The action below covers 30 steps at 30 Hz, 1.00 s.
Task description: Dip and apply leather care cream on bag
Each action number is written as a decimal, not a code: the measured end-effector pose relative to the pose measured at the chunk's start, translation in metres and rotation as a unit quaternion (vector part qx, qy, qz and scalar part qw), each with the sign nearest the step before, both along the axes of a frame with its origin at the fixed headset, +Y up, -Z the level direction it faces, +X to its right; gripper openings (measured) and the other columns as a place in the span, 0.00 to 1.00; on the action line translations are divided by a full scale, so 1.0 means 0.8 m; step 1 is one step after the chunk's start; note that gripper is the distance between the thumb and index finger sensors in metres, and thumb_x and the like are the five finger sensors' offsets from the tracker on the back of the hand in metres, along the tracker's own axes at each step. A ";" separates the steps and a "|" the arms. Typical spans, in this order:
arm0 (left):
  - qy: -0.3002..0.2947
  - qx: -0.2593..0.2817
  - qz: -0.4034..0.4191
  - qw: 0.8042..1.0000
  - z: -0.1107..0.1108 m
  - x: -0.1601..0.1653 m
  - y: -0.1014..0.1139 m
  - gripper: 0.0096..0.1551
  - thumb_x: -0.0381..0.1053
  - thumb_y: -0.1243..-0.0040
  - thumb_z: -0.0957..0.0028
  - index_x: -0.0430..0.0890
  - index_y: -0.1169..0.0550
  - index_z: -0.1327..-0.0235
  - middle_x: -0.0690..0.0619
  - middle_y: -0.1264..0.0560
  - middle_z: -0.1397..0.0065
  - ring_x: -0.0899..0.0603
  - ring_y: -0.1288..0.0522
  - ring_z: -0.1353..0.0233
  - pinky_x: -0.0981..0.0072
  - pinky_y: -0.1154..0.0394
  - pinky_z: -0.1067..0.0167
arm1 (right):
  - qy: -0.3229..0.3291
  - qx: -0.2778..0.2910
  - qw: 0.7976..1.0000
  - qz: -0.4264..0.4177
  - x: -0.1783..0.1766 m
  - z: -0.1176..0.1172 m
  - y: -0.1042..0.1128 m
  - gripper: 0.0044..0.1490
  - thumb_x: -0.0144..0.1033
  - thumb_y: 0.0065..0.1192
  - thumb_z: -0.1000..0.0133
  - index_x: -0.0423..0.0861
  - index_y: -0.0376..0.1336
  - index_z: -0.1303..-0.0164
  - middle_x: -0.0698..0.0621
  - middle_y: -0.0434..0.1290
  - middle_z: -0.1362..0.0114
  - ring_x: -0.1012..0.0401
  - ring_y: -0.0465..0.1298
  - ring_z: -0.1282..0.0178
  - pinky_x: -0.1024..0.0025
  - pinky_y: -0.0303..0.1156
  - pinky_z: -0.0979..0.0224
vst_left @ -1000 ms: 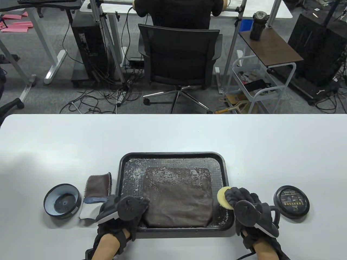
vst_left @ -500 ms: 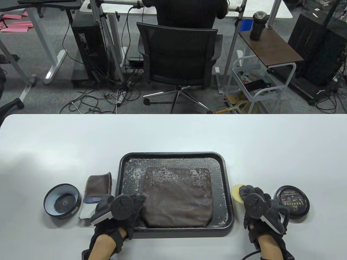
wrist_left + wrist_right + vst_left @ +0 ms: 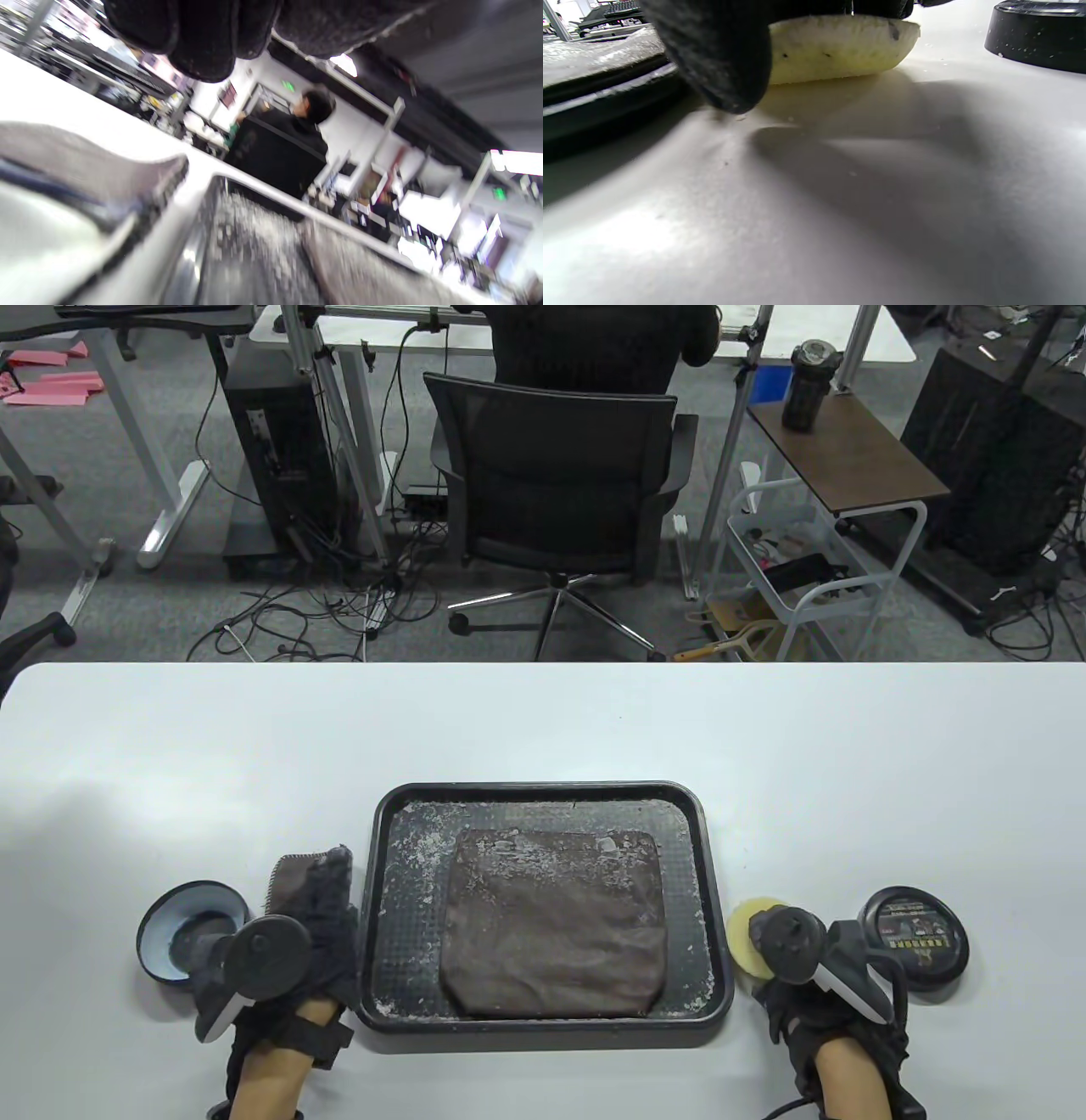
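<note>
A brown leather bag [image 3: 556,925] lies flat in a black tray [image 3: 543,793] flecked with white cream. My right hand [image 3: 764,937] grips a round yellow sponge [image 3: 745,940] low over the table, between the tray and the black jar lid [image 3: 912,937]. In the right wrist view my fingers [image 3: 712,55] press on the sponge [image 3: 840,46], with the lid [image 3: 1039,34] to its right. My left hand [image 3: 331,891] is over the brown cloth [image 3: 293,878] left of the tray and holds nothing. The open cream jar [image 3: 174,929] is partly hidden behind its tracker.
The left wrist view is blurred and shows my fingers [image 3: 203,38] above the cloth [image 3: 85,156] and the tray's rim [image 3: 271,190]. Bare white table lies beyond the tray. An office chair [image 3: 560,475] stands behind the table's far edge.
My left hand left the bag's near left corner and moved left over the cloth. My right hand carried the sponge off the tray's right rim, down to the table beside the lid.
</note>
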<state>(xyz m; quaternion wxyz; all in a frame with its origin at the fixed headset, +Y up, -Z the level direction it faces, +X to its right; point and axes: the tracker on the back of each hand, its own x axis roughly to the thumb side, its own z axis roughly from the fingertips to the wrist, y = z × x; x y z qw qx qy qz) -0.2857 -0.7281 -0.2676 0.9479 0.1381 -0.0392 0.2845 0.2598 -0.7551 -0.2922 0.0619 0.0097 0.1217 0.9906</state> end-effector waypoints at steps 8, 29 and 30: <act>0.148 0.071 0.014 0.986 0.027 -0.076 0.015 0.36 0.47 0.36 0.46 0.39 0.31 0.24 0.35 0.32 0.30 0.33 0.24 0.46 0.61 0.24 0.61 | 0.003 0.069 0.995 -0.074 0.008 0.008 0.026 0.51 0.47 0.80 0.61 0.48 0.62 0.26 0.42 0.63 0.18 0.40 0.61 0.21 0.39 0.57 0.26; 0.350 -0.155 0.061 0.922 0.044 -0.176 -0.056 0.44 0.58 0.37 0.43 0.32 0.34 0.24 0.30 0.39 0.29 0.31 0.29 0.46 0.64 0.26 0.62 | -0.006 0.177 0.978 -0.109 0.016 0.014 0.041 0.42 0.48 0.77 0.58 0.48 0.68 0.32 0.42 0.71 0.23 0.41 0.67 0.24 0.39 0.59 0.27; 0.349 -0.164 0.063 0.921 0.042 -0.177 -0.059 0.44 0.58 0.38 0.43 0.31 0.33 0.25 0.29 0.39 0.29 0.30 0.29 0.45 0.63 0.26 0.61 | -0.006 0.177 0.978 -0.109 0.016 0.014 0.041 0.42 0.48 0.77 0.58 0.49 0.68 0.32 0.42 0.71 0.23 0.41 0.68 0.24 0.39 0.59 0.27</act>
